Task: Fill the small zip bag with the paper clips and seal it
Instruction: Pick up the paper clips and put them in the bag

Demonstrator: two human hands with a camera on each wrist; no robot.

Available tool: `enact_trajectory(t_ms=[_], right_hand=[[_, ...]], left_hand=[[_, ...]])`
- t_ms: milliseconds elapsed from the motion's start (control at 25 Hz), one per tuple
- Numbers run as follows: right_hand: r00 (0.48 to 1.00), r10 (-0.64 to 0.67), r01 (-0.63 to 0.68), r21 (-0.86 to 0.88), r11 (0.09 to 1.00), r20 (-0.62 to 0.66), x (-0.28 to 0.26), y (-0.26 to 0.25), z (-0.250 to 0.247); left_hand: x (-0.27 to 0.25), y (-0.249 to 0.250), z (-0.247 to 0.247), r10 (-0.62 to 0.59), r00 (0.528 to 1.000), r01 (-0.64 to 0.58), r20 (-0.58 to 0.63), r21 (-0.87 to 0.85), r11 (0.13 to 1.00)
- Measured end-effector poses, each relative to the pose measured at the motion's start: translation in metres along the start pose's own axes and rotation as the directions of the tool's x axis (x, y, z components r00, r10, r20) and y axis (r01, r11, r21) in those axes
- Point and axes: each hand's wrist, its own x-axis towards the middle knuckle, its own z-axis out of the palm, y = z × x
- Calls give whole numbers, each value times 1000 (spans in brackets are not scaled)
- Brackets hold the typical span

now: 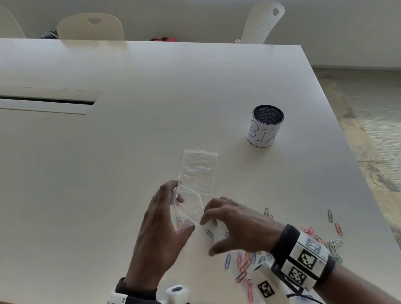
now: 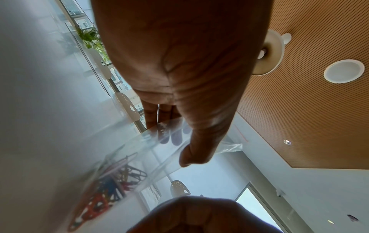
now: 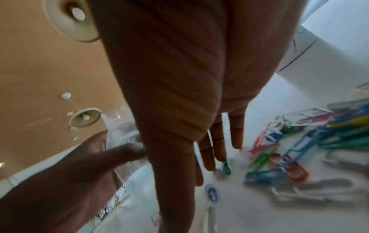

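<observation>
White table (image 1: pixel 120 140) bears the work: the left hand (image 1: pixel 158 232) grips the small zip bag (image 1: pixel 187 214), mouth agape, near-centre, and the right hand (image 1: pixel 236 224), slack and holding nothing, would best pinch loose paper clips (image 1: pixel 242 263) few at a time

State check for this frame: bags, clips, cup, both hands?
Small zip bag: mouth open, a few clips inside, held up.
Second bag: flat on table.
Loose paper clips: scattered on table.
Cup: upright.
Left hand: grips small bag.
Right hand: fingers down at clips.
</observation>
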Motion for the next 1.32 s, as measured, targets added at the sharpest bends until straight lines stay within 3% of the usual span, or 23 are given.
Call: enact_trajectory(t_ms=[80, 200, 480, 600, 680, 880, 1120, 1320], right_hand=[[996, -86, 87, -76, 993, 28, 0, 1, 8], [994, -107, 108, -101, 989, 11, -6, 7, 8], [980, 87, -125, -210, 970, -180, -33, 35, -20], [973, 194, -216, -201, 955, -124, -40, 32, -19], [976, 198, -214, -205, 955, -94, -41, 27, -10], [972, 162, -180, -97, 979, -168, -39, 23, 5], [954, 180, -206, -89, 975, -238, -31, 27, 5], [920, 317, -269, 217, 938, -229, -35, 36, -14]], left_hand=[[-1, 0, 1, -4, 1000, 4, -2, -2, 1000], [-1, 1, 4, -11, 1000, 11, 2, -15, 1000], [0, 10, 18, 19, 999, -17, 27, -44, 999], [1, 13, 22, 33, 998, -31, 45, -44, 999], [2, 14, 23, 39, 998, -36, 49, -45, 998], [3, 13, 24, 27, 999, -26, 44, -36, 999], [3, 13, 24, 16, 999, -14, 51, -37, 999], [1, 12, 22, 7, 998, -4, 58, -53, 999]])
